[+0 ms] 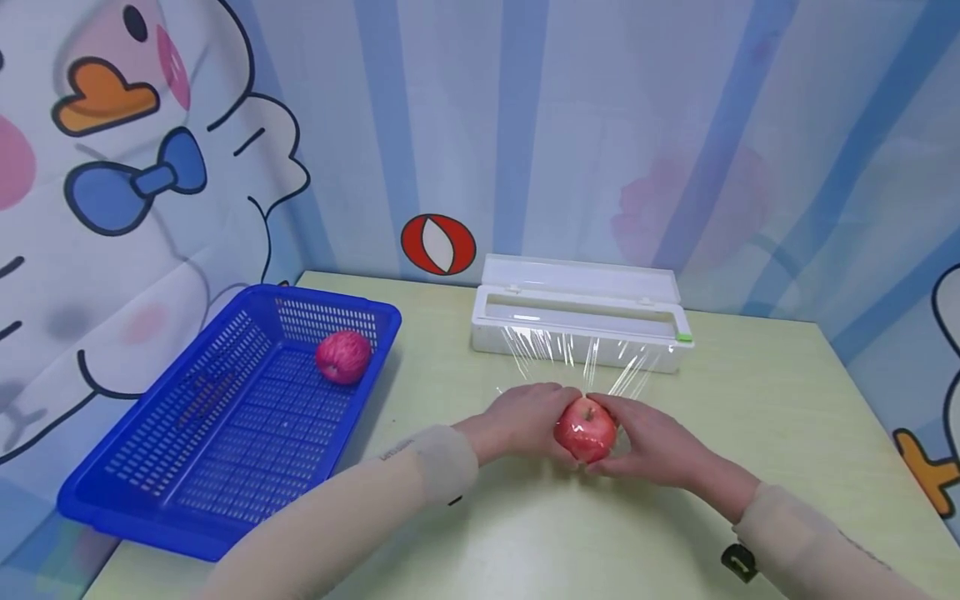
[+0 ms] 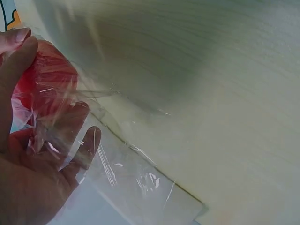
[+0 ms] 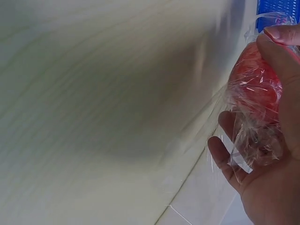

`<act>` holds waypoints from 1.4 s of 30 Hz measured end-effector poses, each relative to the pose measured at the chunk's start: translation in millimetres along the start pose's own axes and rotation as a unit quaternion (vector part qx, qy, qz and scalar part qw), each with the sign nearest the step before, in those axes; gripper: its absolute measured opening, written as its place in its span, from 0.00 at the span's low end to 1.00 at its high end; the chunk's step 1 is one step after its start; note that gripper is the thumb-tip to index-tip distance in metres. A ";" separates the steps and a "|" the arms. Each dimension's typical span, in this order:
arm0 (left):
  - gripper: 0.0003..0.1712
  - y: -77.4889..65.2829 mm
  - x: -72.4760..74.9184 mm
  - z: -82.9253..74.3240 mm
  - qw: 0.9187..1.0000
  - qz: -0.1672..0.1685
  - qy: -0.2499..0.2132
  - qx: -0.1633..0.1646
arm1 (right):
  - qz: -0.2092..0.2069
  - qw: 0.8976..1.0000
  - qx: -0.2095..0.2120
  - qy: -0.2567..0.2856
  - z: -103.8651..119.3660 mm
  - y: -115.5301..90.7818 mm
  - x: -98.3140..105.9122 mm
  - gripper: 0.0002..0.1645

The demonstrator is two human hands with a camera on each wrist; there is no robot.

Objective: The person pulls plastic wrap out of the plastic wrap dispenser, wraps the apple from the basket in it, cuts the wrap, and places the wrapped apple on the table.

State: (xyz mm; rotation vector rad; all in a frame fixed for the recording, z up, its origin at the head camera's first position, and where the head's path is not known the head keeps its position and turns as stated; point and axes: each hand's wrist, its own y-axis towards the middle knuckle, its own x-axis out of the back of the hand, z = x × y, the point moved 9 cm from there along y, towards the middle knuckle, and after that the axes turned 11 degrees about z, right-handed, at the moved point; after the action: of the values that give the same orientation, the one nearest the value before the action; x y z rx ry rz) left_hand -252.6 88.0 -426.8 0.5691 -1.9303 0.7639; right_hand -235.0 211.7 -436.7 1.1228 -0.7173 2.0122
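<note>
Both hands hold a red apple (image 1: 587, 432) between them, above the table. My left hand (image 1: 531, 421) grips its left side and my right hand (image 1: 660, 442) its right side. Clear plastic wrap (image 1: 592, 354) covers the apple and stretches back to a long white wrap dispenser (image 1: 577, 337) whose lid stands raised. In the left wrist view, crumpled film lies around the apple (image 2: 49, 79) and over the fingers (image 2: 88, 143). The right wrist view shows film (image 3: 255, 91) bunched between the apple and the right palm.
A blue plastic basket (image 1: 360, 421) stands on the left of the table, with another red apple (image 1: 343, 357) in it. The pale wooden table (image 1: 780, 400) ends at a printed cloth backdrop (image 1: 585, 125). A green piece (image 1: 684, 337) sits at the dispenser's right end.
</note>
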 end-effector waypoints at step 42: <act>0.46 20.5 5.8 24.1 0.997 -0.025 0.068 -0.011 | -0.023 0.998 0.007 0.054 -30.8 21.4 4.8 0.46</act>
State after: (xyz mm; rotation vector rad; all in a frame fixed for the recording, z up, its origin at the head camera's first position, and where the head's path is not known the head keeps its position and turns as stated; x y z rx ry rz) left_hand -283.3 84.6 -435.8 0.5370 -1.7895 0.7304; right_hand -268.6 223.4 -449.5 1.0202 -0.6189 2.0251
